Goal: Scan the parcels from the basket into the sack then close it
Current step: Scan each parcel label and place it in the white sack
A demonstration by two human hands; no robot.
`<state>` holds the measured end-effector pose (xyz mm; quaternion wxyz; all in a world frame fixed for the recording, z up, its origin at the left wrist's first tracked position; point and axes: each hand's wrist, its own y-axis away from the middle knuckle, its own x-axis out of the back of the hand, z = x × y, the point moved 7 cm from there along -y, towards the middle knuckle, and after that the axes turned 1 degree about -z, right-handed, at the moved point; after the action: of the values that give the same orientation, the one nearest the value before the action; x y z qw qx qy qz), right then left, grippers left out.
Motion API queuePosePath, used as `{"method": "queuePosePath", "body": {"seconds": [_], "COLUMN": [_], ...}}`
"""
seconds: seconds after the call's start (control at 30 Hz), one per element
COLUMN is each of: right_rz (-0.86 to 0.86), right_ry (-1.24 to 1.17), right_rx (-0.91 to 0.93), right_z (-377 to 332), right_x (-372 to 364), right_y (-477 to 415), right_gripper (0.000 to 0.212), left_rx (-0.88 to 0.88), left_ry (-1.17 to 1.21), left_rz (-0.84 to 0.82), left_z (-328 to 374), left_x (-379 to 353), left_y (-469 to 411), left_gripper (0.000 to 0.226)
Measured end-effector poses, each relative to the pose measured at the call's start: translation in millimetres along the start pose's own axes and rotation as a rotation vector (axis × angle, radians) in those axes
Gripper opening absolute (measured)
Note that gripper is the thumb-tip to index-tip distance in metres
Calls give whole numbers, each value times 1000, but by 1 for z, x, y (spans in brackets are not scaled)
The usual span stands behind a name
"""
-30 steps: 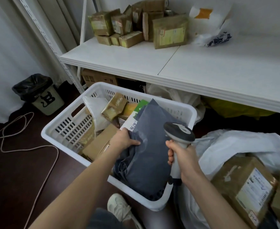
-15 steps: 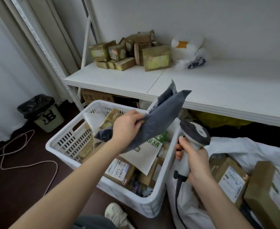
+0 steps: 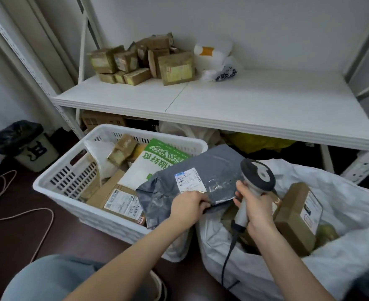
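Left grip (image 3: 187, 206): pinches the near edge of a grey poly mailer (image 3: 209, 168), fingers curled under it.
Mailer: lifted, label (image 3: 189, 181) face up, spanning the right end of the white basket (image 3: 55, 181) and the mouth of the white sack (image 3: 353, 213).
Right grip (image 3: 255, 205): clenched round the handle of a corded barcode scanner (image 3: 258, 175). The scanner head is just right of the label, above the mailer's right end.
Basket: on the floor, left of the sack and touching it. It holds a labelled cardboard box (image 3: 118, 199), a green-and-white parcel (image 3: 157, 161) and smaller brown boxes.
Sack: open, with a brown labelled box (image 3: 296, 216) inside.
Behind: a white shelf (image 3: 244, 101) with stacked small brown boxes (image 3: 140, 59) at its rear left.
Far left, on the floor: a black-lined bin (image 3: 22, 144).
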<state>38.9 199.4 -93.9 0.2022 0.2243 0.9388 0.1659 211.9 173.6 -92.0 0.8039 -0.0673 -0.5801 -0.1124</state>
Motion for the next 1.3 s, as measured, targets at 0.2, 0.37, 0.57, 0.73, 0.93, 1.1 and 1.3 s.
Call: {"method": "queuePosePath", "body": {"seconds": [0.2,0.37,0.57,0.73,0.93,1.1,1.3], "right_rz": [-42,-145,-257,-244,-224,-241,-200], "right_ry": [51,142,281,284,226,130,206], "right_rx": [-27,-51,-121,-147,-82,-10,-29], "right_z": [6,16,54,67,37,-5,-6], "right_x": [-2,-17,-45,-44,-30,-20,13], "right_y": [-4,-17,-28,-30,-22,6,42], "right_gripper": [14,14,13,23,26,10,13], "left_rx": [-19,525,899,957,866,616,547], "left_ry": [-4,-13,589,805,1068,1159,1109], "left_rz": [-115,163,-49,32,186,226,274], "left_z": [0,-90,-138,-140,-128,-95,-64], "left_x": [2,61,11,-5,27,68,52], "left_y": [-2,-13,7,-3,-12,-30,-25], "left_gripper": [33,89,105,45,17,14,11]}}
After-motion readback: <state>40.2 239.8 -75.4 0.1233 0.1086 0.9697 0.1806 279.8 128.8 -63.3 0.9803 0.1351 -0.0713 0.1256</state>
